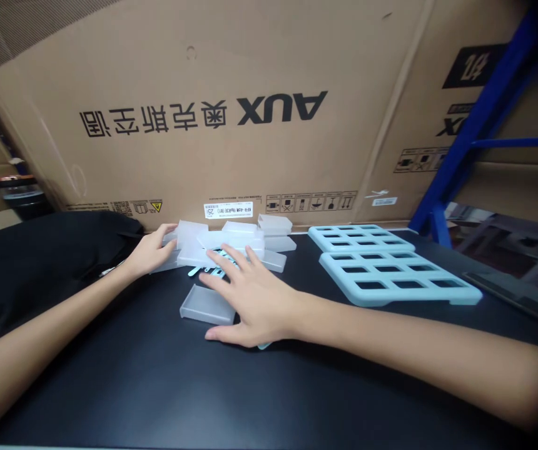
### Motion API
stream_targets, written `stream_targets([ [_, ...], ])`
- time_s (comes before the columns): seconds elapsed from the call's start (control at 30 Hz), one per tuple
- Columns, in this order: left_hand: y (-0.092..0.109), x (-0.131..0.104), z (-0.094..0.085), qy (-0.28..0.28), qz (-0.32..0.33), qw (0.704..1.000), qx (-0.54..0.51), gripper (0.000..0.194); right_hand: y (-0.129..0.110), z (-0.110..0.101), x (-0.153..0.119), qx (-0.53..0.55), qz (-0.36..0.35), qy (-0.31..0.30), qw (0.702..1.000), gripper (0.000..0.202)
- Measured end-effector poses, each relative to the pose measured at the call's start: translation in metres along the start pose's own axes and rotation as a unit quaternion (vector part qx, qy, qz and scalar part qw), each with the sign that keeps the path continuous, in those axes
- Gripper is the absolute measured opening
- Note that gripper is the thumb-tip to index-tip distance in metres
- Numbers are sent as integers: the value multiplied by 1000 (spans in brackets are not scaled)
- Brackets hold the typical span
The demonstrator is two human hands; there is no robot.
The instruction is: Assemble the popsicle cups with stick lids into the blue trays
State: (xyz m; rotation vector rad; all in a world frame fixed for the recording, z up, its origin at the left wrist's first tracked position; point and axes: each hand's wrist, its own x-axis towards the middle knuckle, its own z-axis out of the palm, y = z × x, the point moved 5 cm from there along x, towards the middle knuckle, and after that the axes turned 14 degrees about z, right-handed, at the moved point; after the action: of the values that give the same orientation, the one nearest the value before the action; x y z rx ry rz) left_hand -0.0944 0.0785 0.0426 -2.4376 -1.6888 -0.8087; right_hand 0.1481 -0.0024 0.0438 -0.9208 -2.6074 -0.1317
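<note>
My left hand rests at the left side of a heap of translucent plastic boxes, its fingers loosely apart against them. Over the front of the heap, my right hand is spread with its palm down. A single translucent box lies partly under its fingers. Several small light-blue plastic pieces show between the heap and my right fingertips. Another bit of light blue peeks out below the right palm, mostly hidden. Neither hand visibly grips anything.
Two light-blue grid frames lie on the black table at the right. A large cardboard box stands behind. Black cloth and a dark jar are at the left; a blue metal post rises at the right.
</note>
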Motion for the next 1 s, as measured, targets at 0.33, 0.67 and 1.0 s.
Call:
stream_targets([
  [0.33, 33, -8, 0, 36, 45, 997, -41, 56, 33, 10, 22, -69, 34, 73, 994, 44],
  [0.67, 75, -21, 6, -17, 274, 960, 59, 64, 64, -1, 37, -43, 89, 96, 990, 49],
  [1.0, 160, -37, 32, -156, 425, 892, 15, 49, 207, -13, 26, 46, 374, 53, 925, 90],
])
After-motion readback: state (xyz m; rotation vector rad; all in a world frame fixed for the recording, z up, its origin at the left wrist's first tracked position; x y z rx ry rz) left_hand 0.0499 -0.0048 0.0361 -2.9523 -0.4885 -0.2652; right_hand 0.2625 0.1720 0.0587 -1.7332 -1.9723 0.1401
